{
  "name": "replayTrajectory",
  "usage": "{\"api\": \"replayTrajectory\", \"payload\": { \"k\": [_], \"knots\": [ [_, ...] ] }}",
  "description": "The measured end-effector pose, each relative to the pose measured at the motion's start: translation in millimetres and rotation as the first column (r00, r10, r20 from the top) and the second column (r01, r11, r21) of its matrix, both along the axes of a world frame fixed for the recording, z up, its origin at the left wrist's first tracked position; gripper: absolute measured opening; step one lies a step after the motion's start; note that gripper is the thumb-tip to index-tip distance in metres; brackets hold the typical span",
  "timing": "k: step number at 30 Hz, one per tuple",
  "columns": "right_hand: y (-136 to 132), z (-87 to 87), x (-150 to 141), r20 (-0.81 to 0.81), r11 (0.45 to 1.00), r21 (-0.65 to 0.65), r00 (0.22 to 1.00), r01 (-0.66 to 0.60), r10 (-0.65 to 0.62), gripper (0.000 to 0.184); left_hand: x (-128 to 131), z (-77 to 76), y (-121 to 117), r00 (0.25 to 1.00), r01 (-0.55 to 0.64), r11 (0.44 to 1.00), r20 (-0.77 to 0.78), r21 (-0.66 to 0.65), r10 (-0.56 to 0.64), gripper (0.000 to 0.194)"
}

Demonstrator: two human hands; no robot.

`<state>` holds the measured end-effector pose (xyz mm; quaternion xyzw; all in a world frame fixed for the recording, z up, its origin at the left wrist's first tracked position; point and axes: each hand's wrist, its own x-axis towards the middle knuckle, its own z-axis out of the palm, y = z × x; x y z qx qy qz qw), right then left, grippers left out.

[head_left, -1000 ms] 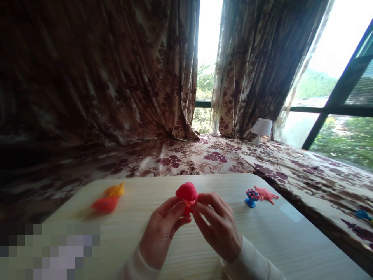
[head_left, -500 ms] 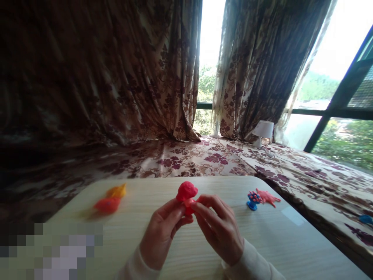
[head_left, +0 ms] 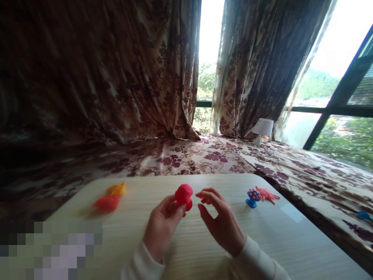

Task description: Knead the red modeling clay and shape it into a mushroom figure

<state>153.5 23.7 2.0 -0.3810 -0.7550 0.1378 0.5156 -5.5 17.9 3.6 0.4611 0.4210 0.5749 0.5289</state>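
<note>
A lumpy piece of red modelling clay [head_left: 183,194] is pinched between the thumb and fingers of my left hand [head_left: 163,225], above the middle of the table. It has a big rounded top and a smaller rounded part lower right. My right hand [head_left: 220,217] is just to the right of the clay, apart from it. Its thumb and fingers are spread with a gap between them, and nothing shows in them.
On the pale wooden table [head_left: 140,249] lie an orange-red clay shape [head_left: 107,203] and a yellow one [head_left: 115,189] at left. At right stand a blue clay cup with pink dots [head_left: 253,198] and a flat pink clay shape [head_left: 268,195]. A white lamp [head_left: 263,127] stands beyond.
My right hand has let go of the clay and drawn off slightly to the right, its fingers opening. My left hand still grips the clay, which has turned a little.
</note>
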Motion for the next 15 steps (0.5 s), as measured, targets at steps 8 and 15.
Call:
{"api": "replayTrajectory", "payload": {
  "k": [8, 15],
  "knots": [
    [2.8, -3.4, 8.3, 0.002, 0.977, -0.168, 0.991, -0.129, 0.131, 0.067, 5.1, -10.5, -1.6, 0.99, -0.011, 1.0, -0.138, -0.003, 0.01, 0.03],
    [-0.6, 8.1, 5.6, 0.018, 0.993, -0.034, 0.993, -0.114, 0.114, 0.044, 5.9, -6.6, -2.1, 0.994, 0.107, 0.984, 0.003, -0.146, -0.108, 0.025]
  ]
}}
